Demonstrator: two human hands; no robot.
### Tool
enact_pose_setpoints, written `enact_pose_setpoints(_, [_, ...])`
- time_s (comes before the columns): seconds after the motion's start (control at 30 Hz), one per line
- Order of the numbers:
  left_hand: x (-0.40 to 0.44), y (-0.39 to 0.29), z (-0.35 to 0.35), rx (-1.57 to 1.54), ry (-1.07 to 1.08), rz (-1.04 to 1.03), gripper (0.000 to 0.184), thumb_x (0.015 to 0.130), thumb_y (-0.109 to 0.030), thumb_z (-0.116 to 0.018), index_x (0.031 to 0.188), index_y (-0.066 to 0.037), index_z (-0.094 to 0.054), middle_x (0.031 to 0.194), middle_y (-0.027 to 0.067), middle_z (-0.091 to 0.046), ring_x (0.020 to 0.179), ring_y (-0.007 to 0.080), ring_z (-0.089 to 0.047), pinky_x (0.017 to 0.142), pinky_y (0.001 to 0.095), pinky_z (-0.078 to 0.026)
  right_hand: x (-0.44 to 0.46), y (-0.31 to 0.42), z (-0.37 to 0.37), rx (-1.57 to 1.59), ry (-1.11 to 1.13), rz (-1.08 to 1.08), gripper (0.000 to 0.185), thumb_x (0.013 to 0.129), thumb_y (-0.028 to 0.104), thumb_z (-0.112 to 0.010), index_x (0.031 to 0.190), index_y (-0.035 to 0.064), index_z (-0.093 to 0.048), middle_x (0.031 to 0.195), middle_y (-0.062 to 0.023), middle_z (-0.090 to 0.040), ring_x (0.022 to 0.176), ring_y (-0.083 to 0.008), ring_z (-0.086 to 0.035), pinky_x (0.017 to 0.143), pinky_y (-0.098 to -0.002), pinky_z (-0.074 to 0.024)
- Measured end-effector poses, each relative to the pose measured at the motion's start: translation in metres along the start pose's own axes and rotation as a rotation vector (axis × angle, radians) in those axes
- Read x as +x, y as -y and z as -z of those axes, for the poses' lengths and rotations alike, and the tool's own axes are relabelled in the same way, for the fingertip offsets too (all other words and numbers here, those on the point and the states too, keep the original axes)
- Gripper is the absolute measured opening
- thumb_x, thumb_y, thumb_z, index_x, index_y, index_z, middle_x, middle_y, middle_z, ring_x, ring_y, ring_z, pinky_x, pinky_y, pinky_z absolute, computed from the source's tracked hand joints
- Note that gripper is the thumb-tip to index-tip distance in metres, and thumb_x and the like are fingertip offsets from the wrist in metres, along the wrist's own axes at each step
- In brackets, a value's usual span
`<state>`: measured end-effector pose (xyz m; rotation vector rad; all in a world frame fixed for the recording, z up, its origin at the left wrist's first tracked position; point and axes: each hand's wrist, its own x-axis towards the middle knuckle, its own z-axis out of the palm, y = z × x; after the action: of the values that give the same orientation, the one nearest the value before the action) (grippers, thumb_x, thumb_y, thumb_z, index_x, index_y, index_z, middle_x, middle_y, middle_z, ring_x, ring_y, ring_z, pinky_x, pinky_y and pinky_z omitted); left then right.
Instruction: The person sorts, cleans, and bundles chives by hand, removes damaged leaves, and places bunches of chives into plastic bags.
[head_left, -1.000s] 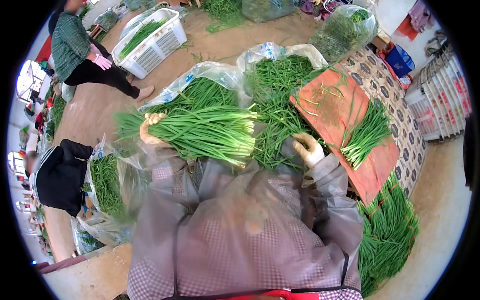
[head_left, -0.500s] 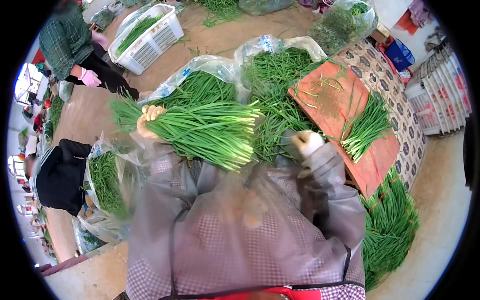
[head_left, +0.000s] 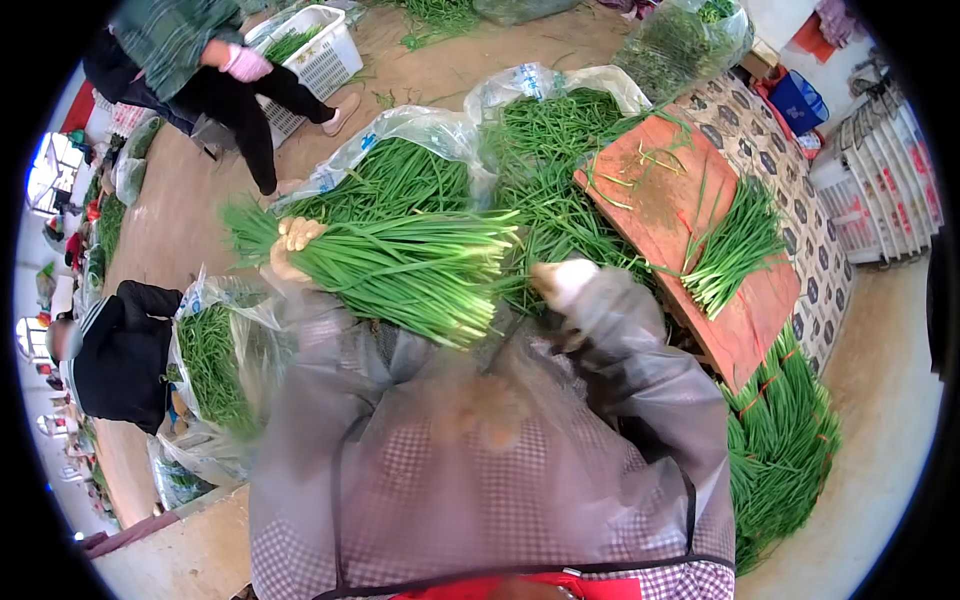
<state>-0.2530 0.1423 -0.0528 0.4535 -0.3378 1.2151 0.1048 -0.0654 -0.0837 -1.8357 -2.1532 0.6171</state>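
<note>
Red surface (head_left: 745, 335) stood at right | green stalk bundle (head_left: 410, 265) lay crosswise in front, long axis left to right | left hand (head_left: 293, 246) clamped around it | right hand (head_left: 556, 282) was apart, nearer its pale ends (head_left: 487, 298); grip could not be told

Vegetable-packing workroom, interior: clear plastic bags (head_left: 437, 124) are bulging with chives (head_left: 412, 178), red-banded bundles (head_left: 785, 465) are lying heaped beside a reddish board (head_left: 745, 335), and a white perforated crate (head_left: 334, 62) is holding more green stalks on the brown floor (head_left: 170, 220); co-workers in a plaid shirt (head_left: 172, 42) and a white-striped dark jacket (head_left: 122, 355) are sharing the room, while stacked white crates (head_left: 872, 190) are standing at the right and windows (head_left: 57, 172) are lighting the left
</note>
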Motion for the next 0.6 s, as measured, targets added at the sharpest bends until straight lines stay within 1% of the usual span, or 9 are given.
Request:
enact_pose_setpoints(0.03, [-0.002,-0.004,0.002,-0.002,-0.001,-0.005,0.012,0.083,-0.007,-0.048,0.095,-0.006,-0.048,0.075,0.0006,-0.049,0.072,0.0128,-0.049,0.081,0.0296,-0.041,-0.006,-0.036,-0.013,-0.046,0.075,-0.119,0.015,0.083,0.023,-0.056,0.092,0.0120,-0.062,0.075,-0.0121,-0.065,0.069,-0.0358,-0.063,0.061,-0.0450,-0.0491])
enact_pose_setpoints(0.07, [-0.004,-0.012,0.005,-0.006,-0.003,0.013,0.011,0.083,-0.007,-0.048,0.094,-0.006,-0.048,0.075,0.0005,-0.049,0.072,0.0126,-0.049,0.082,0.0296,-0.041,-0.014,-0.048,0.005,-0.125,0.361,-0.312,0.023,0.085,0.023,-0.054,0.103,0.0139,-0.065,0.087,-0.0138,-0.068,0.081,-0.0347,-0.065,0.069,-0.0429,-0.0510])
enact_pose_setpoints(0.1, [-0.004,-0.014,0.006,-0.012,-0.005,0.035,0.010,0.083,-0.008,-0.048,0.093,-0.006,-0.048,0.075,0.0005,-0.049,0.072,0.0124,-0.049,0.083,0.0297,-0.041,-0.017,-0.051,0.014,-0.112,0.366,-0.401,0.029,0.087,0.028,-0.054,0.109,0.0137,-0.066,0.093,-0.0157,-0.067,0.090,-0.0341,-0.064,0.077,-0.0413,-0.0508])
enact_pose_setpoints(0.17, [-0.006,-0.010,0.011,-0.015,0.008,0.023,0.010,0.084,-0.008,-0.048,0.093,-0.005,-0.048,0.076,0.0007,-0.050,0.075,0.0125,-0.050,0.083,0.0297,-0.041,-0.023,-0.046,0.023,0.326,-0.067,-0.203,0.037,0.088,0.038,-0.056,0.108,0.0084,-0.067,0.088,-0.0147,-0.068,0.081,-0.0290,-0.066,0.073,-0.0381,-0.0507])
enact_pose_setpoints(0.23, [-0.006,-0.005,0.013,-0.012,0.015,0.015,0.012,0.084,-0.009,-0.048,0.095,-0.004,-0.049,0.077,0.0008,-0.050,0.076,0.0125,-0.050,0.084,0.0298,-0.041,-0.003,-0.010,0.044,0.598,-0.052,-0.349,0.049,0.087,0.048,-0.057,0.105,0.0028,-0.068,0.084,-0.0118,-0.068,0.072,-0.0195,-0.063,0.068,-0.0326,-0.0490])
enact_pose_setpoints(0.3, [-0.006,-0.001,0.017,-0.009,0.008,0.020,0.013,0.084,-0.009,-0.048,0.096,-0.004,-0.049,0.077,0.0008,-0.050,0.076,0.0126,-0.050,0.083,0.0297,-0.041,0.030,0.012,0.030,0.899,-0.043,-0.429,0.050,0.086,0.047,-0.060,0.102,0.0006,-0.069,0.081,-0.0076,-0.068,0.067,-0.0130,-0.057,0.063,-0.0291,-0.0466])
enact_pose_setpoints(0.37, [-0.005,0.000,0.021,0.003,0.005,0.021,0.013,0.084,-0.009,-0.048,0.096,-0.004,-0.049,0.077,0.0009,-0.050,0.076,0.0127,-0.050,0.083,0.0296,-0.041,0.054,0.026,0.018,0.862,-0.062,-0.354,0.042,0.084,0.040,-0.066,0.099,0.0012,-0.070,0.078,-0.0059,-0.067,0.065,-0.0124,-0.056,0.061,-0.0282,-0.0460])
enact_pose_setpoints(0.4, [-0.006,-0.001,0.024,0.009,0.000,0.022,0.013,0.084,-0.009,-0.048,0.096,-0.004,-0.049,0.077,0.0010,-0.050,0.076,0.0129,-0.050,0.083,0.0297,-0.040,0.058,0.032,0.014,1.033,-0.093,-0.377,0.035,0.082,0.031,-0.070,0.098,-0.0001,-0.070,0.076,-0.0054,-0.066,0.062,-0.0111,-0.055,0.059,-0.0269,-0.0450])
enact_pose_setpoints(0.6, [-0.010,-0.002,0.034,0.011,-0.045,0.024,0.014,0.085,-0.010,-0.047,0.097,-0.003,-0.049,0.075,0.0017,-0.050,0.074,0.0135,-0.050,0.082,0.0300,-0.041,0.051,0.014,0.000,1.306,-0.160,-0.452,0.023,0.083,0.018,-0.064,0.088,-0.0037,-0.070,0.072,-0.0053,-0.067,0.059,-0.0103,-0.056,0.055,-0.0245,-0.0440])
